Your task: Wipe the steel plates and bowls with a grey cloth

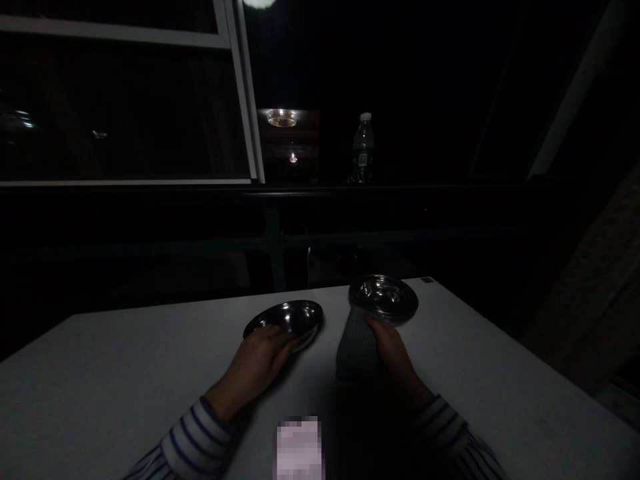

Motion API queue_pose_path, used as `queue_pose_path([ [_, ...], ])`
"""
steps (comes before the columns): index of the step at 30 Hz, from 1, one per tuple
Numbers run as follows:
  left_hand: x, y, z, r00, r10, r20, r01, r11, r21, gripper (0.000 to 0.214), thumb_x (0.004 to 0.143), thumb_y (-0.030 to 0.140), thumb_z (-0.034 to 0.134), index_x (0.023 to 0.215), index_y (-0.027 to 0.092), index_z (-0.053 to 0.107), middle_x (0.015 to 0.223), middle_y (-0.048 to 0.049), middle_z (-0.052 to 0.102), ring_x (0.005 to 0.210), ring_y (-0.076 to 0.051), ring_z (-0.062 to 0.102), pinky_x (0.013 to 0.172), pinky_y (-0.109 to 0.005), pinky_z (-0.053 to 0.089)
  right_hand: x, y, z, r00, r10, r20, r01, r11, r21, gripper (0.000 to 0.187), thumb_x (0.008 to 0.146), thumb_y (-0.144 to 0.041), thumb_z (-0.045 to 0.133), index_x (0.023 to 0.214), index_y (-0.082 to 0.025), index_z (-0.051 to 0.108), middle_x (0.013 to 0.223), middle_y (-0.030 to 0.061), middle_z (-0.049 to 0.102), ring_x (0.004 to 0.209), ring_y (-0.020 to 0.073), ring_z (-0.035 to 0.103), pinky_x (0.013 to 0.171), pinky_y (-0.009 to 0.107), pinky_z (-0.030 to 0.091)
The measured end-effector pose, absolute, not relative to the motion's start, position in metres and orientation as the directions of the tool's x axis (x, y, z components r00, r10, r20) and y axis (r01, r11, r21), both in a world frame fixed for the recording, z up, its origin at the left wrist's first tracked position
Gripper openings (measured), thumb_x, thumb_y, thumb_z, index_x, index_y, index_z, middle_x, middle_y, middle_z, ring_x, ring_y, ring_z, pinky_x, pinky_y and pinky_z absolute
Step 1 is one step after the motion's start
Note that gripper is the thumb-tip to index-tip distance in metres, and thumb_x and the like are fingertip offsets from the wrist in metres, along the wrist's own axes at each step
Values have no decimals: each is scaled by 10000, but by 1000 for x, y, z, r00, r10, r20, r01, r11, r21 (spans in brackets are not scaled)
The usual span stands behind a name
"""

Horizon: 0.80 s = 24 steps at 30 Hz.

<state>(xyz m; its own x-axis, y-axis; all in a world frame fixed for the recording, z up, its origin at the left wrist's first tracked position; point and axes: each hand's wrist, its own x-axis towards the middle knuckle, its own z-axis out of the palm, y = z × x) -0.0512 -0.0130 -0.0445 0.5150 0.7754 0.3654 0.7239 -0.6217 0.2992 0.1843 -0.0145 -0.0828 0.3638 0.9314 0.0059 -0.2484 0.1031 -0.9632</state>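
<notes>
- Metal bowl (303,316) tilted at white table (150,363), left of second bowl (384,293); left hand (257,360) grasping its near side.
- Right hand (393,347) grasping gray cloth (357,347) at second bowl's near side, contact unclear.
- Second bowl near far edge.

No text readable — bottle label (363,159) too small, dim.

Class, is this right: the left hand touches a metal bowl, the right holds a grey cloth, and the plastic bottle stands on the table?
Wrong place: the head view shows the plastic bottle on the dark ledge beyond the table. The left hand touches a metal bowl; the right hand holds a grey cloth.
</notes>
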Motion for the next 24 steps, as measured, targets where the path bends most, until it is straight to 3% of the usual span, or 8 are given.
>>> queue_pose_path([
  [5,-46,-6,-35,277,901,334,529,-433,730,269,801,354,516,904,213,721,941,-80,707,878,-236,624,795,-327,434,184,-13,-82,302,953,10,-222,80,-972,390,639,-486,668,827,-145,647,792,56,679,693,217,617,596,299,465],
  [7,-45,-5,-34,187,939,288,439,-342,831,246,763,367,565,839,205,733,882,-68,719,842,-240,628,777,-317,430,183,-13,-81,302,953,28,-196,91,-976,422,632,-498,672,859,-143,649,830,61,680,735,225,615,628,306,466],
  [15,-46,-2,-20,20,975,220,286,-216,934,257,722,372,607,810,169,737,796,-43,733,784,-218,639,735,-286,447,176,-15,-67,322,936,138,-20,153,-988,379,655,-503,637,813,-158,655,775,55,674,732,234,602,655,326,452],
  [18,-46,-5,-16,-35,981,189,216,-177,960,286,718,386,616,815,141,728,791,-60,730,752,-209,640,703,-290,461,169,-14,-59,323,920,220,64,211,-975,353,679,-482,619,860,-181,651,847,61,676,818,251,599,723,350,445],
  [21,-45,-9,-13,-36,995,97,-20,-98,995,312,716,389,633,867,128,714,798,-72,728,755,-198,641,701,-288,466,160,-15,-48,300,899,319,146,287,-947,304,698,-438,618,892,-206,650,918,57,671,928,260,578,830,371,411],
  [24,-39,-14,-10,34,999,34,-291,-23,957,312,729,360,636,924,125,698,803,-77,727,743,-187,645,704,-287,472,150,-16,-36,238,883,405,258,344,-903,277,749,-408,579,946,-223,636,945,52,669,920,250,590,816,368,420],
])
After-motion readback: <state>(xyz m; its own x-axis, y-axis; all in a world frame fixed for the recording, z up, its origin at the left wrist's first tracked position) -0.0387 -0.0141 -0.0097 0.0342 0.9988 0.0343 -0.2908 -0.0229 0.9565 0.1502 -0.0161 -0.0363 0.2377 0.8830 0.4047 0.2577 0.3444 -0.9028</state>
